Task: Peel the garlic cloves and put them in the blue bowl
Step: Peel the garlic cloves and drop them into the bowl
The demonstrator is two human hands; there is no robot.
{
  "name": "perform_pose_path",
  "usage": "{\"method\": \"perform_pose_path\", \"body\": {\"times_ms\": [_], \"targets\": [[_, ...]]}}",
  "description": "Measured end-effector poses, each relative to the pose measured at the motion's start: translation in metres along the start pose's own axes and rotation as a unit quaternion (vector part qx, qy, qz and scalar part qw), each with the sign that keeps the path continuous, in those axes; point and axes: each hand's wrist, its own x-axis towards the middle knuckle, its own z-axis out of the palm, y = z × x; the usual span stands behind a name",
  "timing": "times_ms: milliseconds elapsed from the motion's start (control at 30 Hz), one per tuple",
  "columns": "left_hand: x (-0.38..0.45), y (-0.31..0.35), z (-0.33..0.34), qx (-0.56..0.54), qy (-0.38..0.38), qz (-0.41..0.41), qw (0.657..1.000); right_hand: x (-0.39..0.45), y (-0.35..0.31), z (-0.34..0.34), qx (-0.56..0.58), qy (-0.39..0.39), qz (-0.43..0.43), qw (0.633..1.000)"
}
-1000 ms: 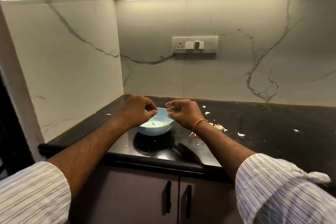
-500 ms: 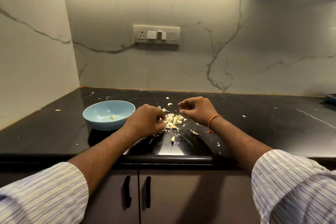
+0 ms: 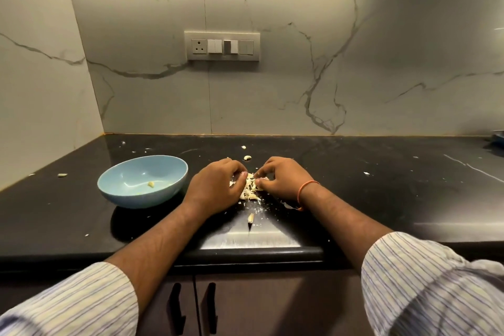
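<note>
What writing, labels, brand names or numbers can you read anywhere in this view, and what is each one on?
None: no readable text shows in this view.
Switch plate on the wall: a socket and switches, no markings legible.
Blue bowl: plain, no print visible.
Black counter: only garlic bits and skins.
Striped sleeves and orange wrist band: no lettering visible.

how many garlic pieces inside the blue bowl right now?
1 clear: a pale clove on the floor of the blue bowl, right of centre. Faint flecks beside it are too small to call, and the near wall could hide more.
</note>
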Motion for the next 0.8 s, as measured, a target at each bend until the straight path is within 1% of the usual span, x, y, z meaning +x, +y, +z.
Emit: {"method": "perform_pose_path", "body": {"times_ms": [100,367,467,633,700,800], "targets": [[0.005,-0.010,0.008,-0.032,-0.006,-0.009,0.999,0.005,0.006,0.006,-0.009,0.008,-0.005,1.000],[0.009,-0.020,0.018,-0.069,-0.036,0.007,0.997,0.005,0.019,0.010,0.072,0.015,-0.009,0.997],[0.009,-0.024,0.018,-0.091,-0.048,0.006,0.995,0.004,0.021,0.010,0.082,0.016,-0.014,0.996],[0.009,-0.028,0.021,-0.098,-0.072,0.001,0.993,0.001,0.021,0.010,0.080,0.050,-0.033,0.995],[0.010,-0.029,0.020,-0.103,-0.072,-0.002,0.992,-0.001,0.022,0.006,0.090,0.062,-0.023,0.994],[0.010,-0.028,0.020,-0.104,-0.072,-0.003,0.992,-0.005,0.025,0.001,0.104,0.058,0.002,0.993]]}}
